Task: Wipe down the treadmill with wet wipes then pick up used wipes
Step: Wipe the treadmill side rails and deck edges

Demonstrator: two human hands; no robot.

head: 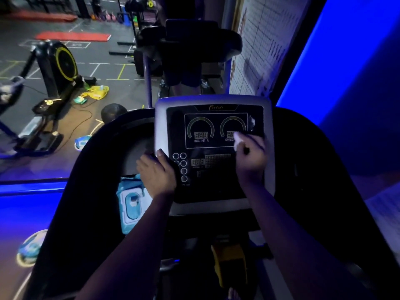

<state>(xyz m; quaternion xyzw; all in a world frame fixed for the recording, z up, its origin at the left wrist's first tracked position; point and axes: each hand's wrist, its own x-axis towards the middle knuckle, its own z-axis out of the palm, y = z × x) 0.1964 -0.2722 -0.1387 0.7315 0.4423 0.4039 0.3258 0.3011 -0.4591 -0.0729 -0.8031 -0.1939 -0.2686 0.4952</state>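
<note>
The wipe (238, 138) sits bunched and white under your right hand (251, 158), pressed on the dark console (213, 152) just over the speed readout at the right dial, so it covers part of those digits. Your right hand is closed around the wipe, fingers curled down onto the panel, and a pale smear shows near the console's upper right corner. Your left hand (157, 172) grips the console's left silver edge, thumb lying on the face beside the column of round buttons (183, 167), the fingers wrapped behind where you cannot see them. Just below and left of that hand, the wipes pack (132, 203) rests in the tray beside the console, its flap open with a white sheet showing in the slot. A yellow tag (230, 264) hangs below the console, between your forearms. The black handrails (86, 191) curve out on both sides. On the floor to the left, well apart from the treadmill, lie a yellow bag (98, 92), a dark ball (113, 112) and a rower (56, 70) with a yellow-rimmed wheel. Blue light washes the wall on your right.
</note>
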